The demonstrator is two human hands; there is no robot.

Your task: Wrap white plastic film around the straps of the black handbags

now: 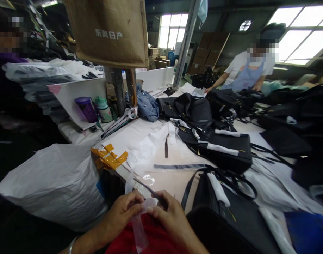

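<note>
Close to my body, at the table's near edge, both hands work on a narrow translucent strip (139, 233) that looks like thin plastic or paper. My left hand (126, 208) pinches it between thumb and fingers, and its lower end hangs over red cloth. Thumb and fingers of my right hand (173, 213) are closed on the same strip. A thin, dark, pointed piece (148, 187) sticks out of the right hand toward the upper left; its kind is unclear. Just right of that hand lies a black handbag (235, 225) with a white-wrapped handle (218, 190).
More black bags (227, 148) cover the table's right side. A grey strip (179, 166) and a brown strip (166, 146) lie mid-table. Orange tape (111, 157) covers the corner beside a big white sack (53, 183). Bottles (104, 110) stand behind. A person (246, 68) works across the table.
</note>
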